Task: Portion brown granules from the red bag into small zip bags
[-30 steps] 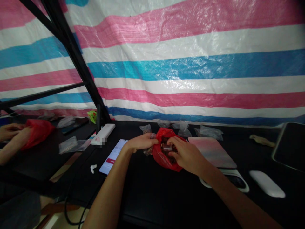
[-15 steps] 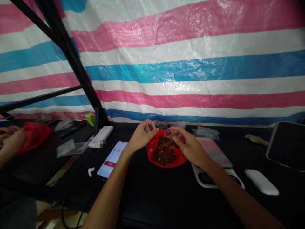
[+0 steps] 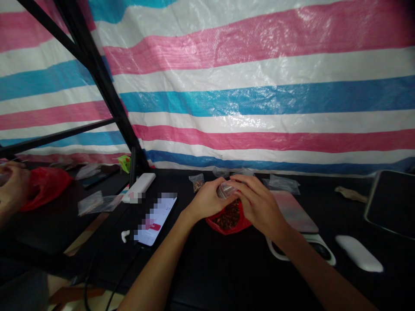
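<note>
Left hand [image 3: 209,201] curled around clear plastic item [image 3: 226,190], thumb on near side. Right hand [image 3: 259,205] arched just right, fingers reaching over to same item; whether it grips, cannot tell. Item between 2 hands, above far part of open red bag [image 3: 244,223]. Bag on black counter [image 3: 207,268], just below and nearer than both hands, brown pieces [image 3: 229,217] inside. 1 small filled bag [image 3: 197,184] lies far left of left hand. Phone [image 3: 154,236] farther left, nearer.
</note>
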{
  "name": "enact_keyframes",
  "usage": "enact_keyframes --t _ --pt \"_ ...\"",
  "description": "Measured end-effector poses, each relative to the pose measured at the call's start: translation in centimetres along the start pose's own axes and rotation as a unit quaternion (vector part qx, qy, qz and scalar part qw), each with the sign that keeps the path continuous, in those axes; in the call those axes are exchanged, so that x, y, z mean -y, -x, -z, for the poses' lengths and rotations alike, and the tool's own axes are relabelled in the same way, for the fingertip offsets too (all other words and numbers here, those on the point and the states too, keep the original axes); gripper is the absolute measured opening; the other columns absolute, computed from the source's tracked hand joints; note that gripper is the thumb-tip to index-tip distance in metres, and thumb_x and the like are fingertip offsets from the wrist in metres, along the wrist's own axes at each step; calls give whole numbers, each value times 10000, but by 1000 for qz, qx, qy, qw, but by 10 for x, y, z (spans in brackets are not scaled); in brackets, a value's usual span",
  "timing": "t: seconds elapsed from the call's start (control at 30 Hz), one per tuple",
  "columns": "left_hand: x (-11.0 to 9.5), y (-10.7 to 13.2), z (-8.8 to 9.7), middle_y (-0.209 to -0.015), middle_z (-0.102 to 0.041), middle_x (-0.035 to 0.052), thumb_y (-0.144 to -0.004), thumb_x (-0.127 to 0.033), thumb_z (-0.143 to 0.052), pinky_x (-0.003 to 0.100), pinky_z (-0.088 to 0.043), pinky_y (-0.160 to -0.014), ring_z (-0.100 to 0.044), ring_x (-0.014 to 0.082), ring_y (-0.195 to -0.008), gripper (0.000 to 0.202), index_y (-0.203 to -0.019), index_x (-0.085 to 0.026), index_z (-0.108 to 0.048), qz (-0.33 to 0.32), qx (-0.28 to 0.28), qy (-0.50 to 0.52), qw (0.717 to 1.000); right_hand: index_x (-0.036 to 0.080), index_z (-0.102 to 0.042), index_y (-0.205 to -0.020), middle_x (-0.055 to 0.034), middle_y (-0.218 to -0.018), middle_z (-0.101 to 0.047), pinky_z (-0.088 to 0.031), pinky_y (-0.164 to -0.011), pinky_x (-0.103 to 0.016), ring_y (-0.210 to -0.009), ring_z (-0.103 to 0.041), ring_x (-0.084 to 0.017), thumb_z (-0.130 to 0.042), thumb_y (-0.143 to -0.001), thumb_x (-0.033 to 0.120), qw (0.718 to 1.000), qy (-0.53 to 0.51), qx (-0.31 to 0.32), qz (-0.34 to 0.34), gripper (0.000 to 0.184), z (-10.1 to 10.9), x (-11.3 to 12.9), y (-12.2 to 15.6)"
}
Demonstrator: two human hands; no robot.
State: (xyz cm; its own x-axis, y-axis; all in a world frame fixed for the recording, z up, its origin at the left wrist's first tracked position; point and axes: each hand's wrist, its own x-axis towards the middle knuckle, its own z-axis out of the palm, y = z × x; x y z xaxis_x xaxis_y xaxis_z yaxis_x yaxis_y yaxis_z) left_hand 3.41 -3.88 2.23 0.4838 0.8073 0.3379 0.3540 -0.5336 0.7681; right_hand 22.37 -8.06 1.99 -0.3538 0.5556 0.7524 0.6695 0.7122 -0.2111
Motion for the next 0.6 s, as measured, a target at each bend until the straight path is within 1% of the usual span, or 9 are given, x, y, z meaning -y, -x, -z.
enact_keyframes --t 0.07,0.2,0.27,0.33,0.37,0.4,0.5,0.57,0.6 --pt "1 0 0 -831 -685 4 -864 -467 -711 253 -427 -644 -592 151 -712 318 -960 -168 -659 -2 -5 7 1000 266 -615 -1346 -109 -1294 -649 -529 -1007 -468 -1184 -627 -273 -475 -1012 164 1000 6 4 -5 376 1 0 0" --pt "3 -1 2 -795 -644 -11 -866 -430 -715 248 -426 -652 -555 134 -691 281 -931 -169 -634 -2 -5 42 999 235 -553 -1396 -116 -1240 -656 -538 -963 -435 -1131 -652 -268 -486 -1043 290 997 -5 13 -72 364 1 1 -1" --pt "4 -3 4 -779 -605 -24 -883 -423 -695 241 -417 -649 -532 122 -679 266 -921 -181 -592 -3 -12 67 998 224 -565 -1347 -112 -1239 -673 -520 -971 -433 -1144 -652 -268 -439 -1061 307 994 -3 -13 -110 323 2 0 -2" --pt "6 -3 7 -775 -558 -35 -894 -384 -676 236 -411 -653 -510 112 -674 237 -913 -194 -536 -13 -42 84 995 217 -597 -1265 -110 -1214 -697 -507 -961 -434 -1138 -659 -275 -417 -1067 324 989 8 -35 -143 288 3 -2 -3" --pt "6 -4 9 -774 -533 -41 -896 -353 -667 233 -405 -651 -497 109 -672 221 -911 -201 -507 -20 -61 88 994 216 -613 -1225 -106 -1190 -712 -503 -947 -434 -1120 -667 -277 -420 -1065 333 987 15 -31 -155 277 3 -2 -3" --pt "6 -4 11 -775 -512 -46 -893 -316 -659 230 -398 -643 -487 106 -666 210 -914 -209 -479 -29 -79 89 992 219 -631 -1183 -98 -1157 -728 -500 -930 -432 -1090 -678 -277 -432 -1061 342 987 21 -12 -161 264 3 -3 -3" --pt "3 -2 16 -775 -504 -49 -860 -205 -632 234 -385 -626 -488 111 -653 205 -935 -224 -443 -47 -103 42 993 244 -681 -1115 -63 -1088 -763 -485 -900 -424 -1014 -699 -264 -476 -1044 349 985 32 100 -139 241 2 -2 -3" --pt "-2 0 20 -773 -543 -37 -816 -146 -621 254 -385 -635 -515 130 -665 208 -932 -224 -467 -56 -90 -40 994 257 -666 -1229 -54 -1136 -769 -478 -916 -426 -1025 -704 -261 -489 -1039 355 980 31 154 -124 278 1 -1 -2" --pt "-6 1 21 -781 -569 -25 -789 -123 -620 268 -387 -650 -534 145 -688 208 -916 -222 -489 -66 -74 -88 991 256 -638 -1297 -58 -1183 -764 -476 -930 -427 -1046 -704 -262 -484 -1041 362 978 30 160 -127 317 1 -1 -2"
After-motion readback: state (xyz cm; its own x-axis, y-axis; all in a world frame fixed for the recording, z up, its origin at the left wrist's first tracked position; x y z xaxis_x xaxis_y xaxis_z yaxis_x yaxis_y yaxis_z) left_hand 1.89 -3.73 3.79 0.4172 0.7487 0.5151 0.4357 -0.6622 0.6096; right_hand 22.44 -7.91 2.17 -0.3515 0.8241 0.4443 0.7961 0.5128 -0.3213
